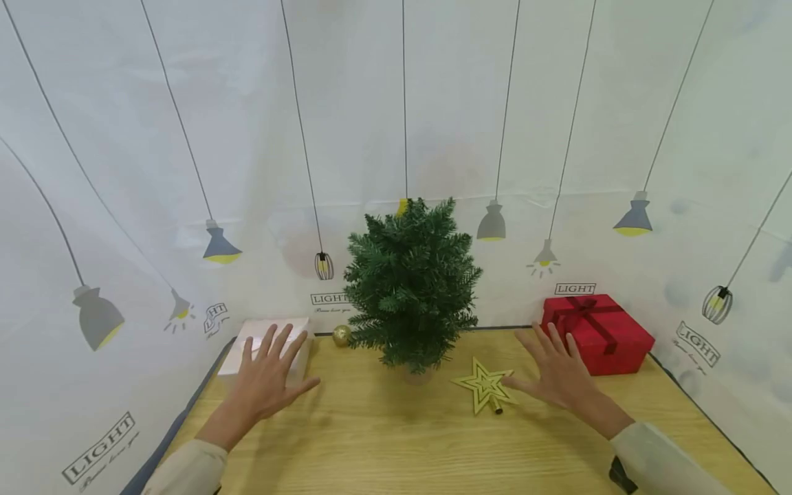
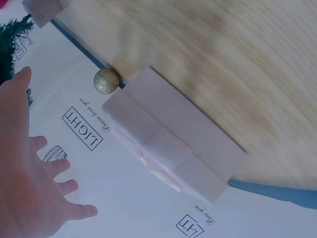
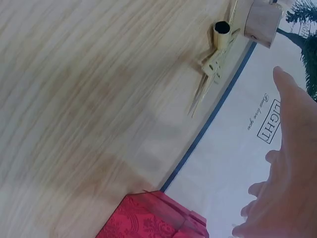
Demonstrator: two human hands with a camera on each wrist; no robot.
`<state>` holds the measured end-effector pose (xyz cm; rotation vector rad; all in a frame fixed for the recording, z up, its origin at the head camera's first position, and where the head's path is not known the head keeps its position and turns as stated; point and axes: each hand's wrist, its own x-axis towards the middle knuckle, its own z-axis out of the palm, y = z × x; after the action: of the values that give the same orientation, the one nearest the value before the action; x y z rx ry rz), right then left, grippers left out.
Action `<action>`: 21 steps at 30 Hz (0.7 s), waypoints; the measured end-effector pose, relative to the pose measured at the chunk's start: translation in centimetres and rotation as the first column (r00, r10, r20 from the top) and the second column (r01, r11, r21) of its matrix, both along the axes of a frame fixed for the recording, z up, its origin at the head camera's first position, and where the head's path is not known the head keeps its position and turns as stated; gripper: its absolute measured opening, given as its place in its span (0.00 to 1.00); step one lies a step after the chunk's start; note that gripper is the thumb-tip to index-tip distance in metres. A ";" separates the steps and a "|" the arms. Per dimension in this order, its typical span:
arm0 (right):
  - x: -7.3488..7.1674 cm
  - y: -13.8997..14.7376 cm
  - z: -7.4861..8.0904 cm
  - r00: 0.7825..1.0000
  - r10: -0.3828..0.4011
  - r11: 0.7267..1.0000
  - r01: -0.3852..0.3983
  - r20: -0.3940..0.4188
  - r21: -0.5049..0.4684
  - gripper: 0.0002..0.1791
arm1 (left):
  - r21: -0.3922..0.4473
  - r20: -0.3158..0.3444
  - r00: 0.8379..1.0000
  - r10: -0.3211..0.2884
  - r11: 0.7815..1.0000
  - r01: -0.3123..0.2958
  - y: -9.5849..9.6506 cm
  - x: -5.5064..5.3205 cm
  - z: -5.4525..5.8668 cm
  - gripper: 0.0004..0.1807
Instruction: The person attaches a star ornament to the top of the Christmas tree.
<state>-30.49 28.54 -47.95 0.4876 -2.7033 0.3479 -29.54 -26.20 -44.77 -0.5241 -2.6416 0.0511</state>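
Both hands hover above the table with fingers spread and hold nothing. My left hand (image 1: 267,375) is in front of a pale pink gift box (image 1: 234,350), which its fingers partly cover in the head view. Between the gold star topper (image 1: 485,385) and a red gift box (image 1: 600,337) my right hand (image 1: 559,371) is held, its thumb near the star's right tip. A small green artificial Christmas tree (image 1: 413,282) stands upright in the middle. Its round base (image 3: 262,22) shows in the right wrist view. Left of the tree, a gold ball ornament (image 1: 342,335) lies at the table's back edge.
The wooden table (image 1: 383,440) ends at the back and sides against a white curtain (image 1: 396,103) printed with hanging lamps. The red box has a dark ribbon bow (image 1: 580,313) and stands at the back right corner.
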 end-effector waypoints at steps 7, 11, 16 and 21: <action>0.2 -0.8 -0.6 0.999 0.045 0.999 -0.046 -0.019 -0.017 0.50 | -0.002 -0.034 0.999 -0.033 0.999 0.032 0.5 -0.3 1.6 0.51; 0.6 -1.2 -0.5 0.998 0.069 0.997 -0.069 -0.005 -0.035 0.47 | -0.016 -0.023 0.998 -0.054 0.998 0.053 0.9 -0.4 2.5 0.50; 0.8 -1.5 -0.8 0.994 0.103 0.992 -0.104 -0.022 -0.067 0.44 | -0.037 -0.082 0.991 -0.102 0.994 0.099 1.5 -0.4 3.8 0.50; 0.7 -1.6 -1.5 0.990 0.124 0.989 -0.128 -0.060 -0.075 0.43 | -0.046 -0.104 0.986 -0.127 0.991 0.123 2.1 -0.8 5.3 0.49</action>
<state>-29.79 26.90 -49.41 0.6375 -2.6002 0.4667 -30.35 -24.10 -39.43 -0.6800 -2.5024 0.0901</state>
